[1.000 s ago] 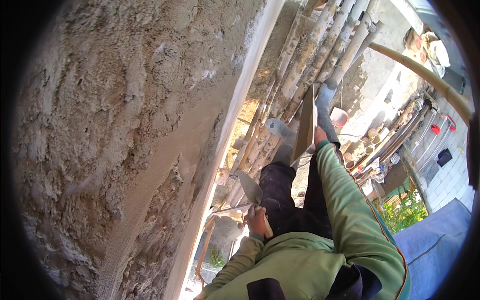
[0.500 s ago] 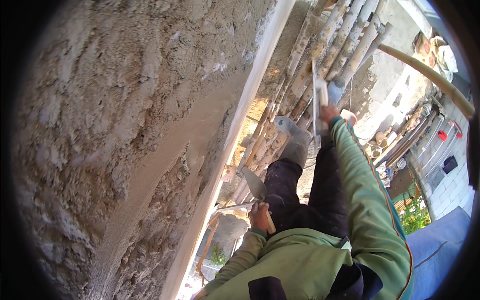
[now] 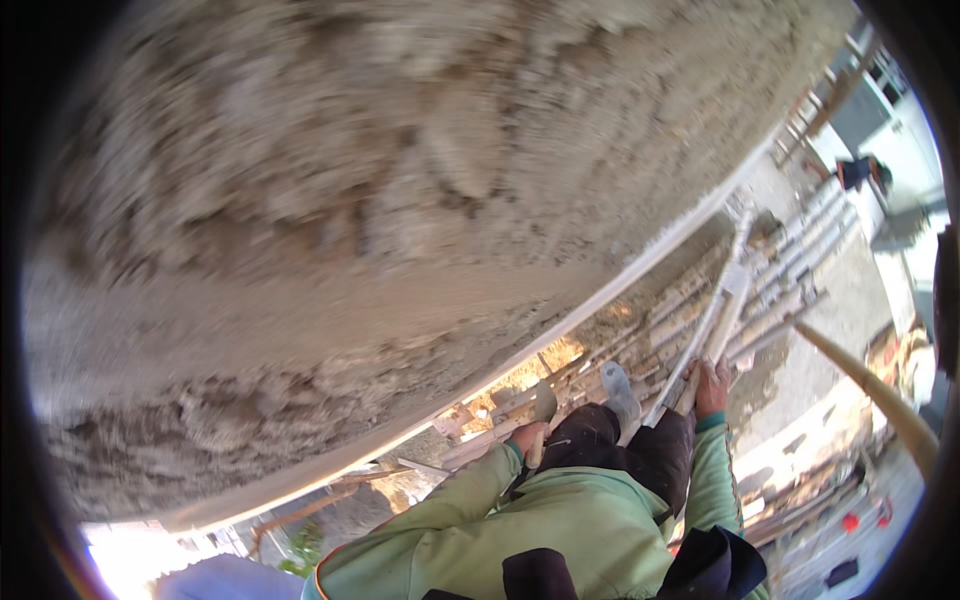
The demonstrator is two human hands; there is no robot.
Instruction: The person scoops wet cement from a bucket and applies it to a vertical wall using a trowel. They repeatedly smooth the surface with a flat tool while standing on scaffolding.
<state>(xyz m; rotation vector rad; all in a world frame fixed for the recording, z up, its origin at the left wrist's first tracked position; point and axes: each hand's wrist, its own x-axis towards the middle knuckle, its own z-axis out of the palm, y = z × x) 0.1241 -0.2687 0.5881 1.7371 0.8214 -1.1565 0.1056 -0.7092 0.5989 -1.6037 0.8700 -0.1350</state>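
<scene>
My right hand (image 3: 712,385) is closed around a long, pale straightedge (image 3: 700,335) with a wooden bar along it, pointing up and away over the poles. Below and to the left, my left hand (image 3: 527,437) grips the short wooden handle of a trowel (image 3: 545,402), its grey blade standing up beside my thigh. Neither tool touches the mortar wall (image 3: 330,300), which fills the left and upper view. The wall is rough, with a smoother band across it, and is blurred by motion.
A pale straight edge (image 3: 600,310) borders the wall. Wooden poles (image 3: 780,290) lie under my boots (image 3: 620,390). At the right a thick curved pole (image 3: 870,390) juts in. A person (image 3: 860,175) is far off at the upper right.
My view has swung round, so the wall now stretches across the top. The straightedge has tilted to the upper right and shows more of its length. Both tools stay in my hands.
</scene>
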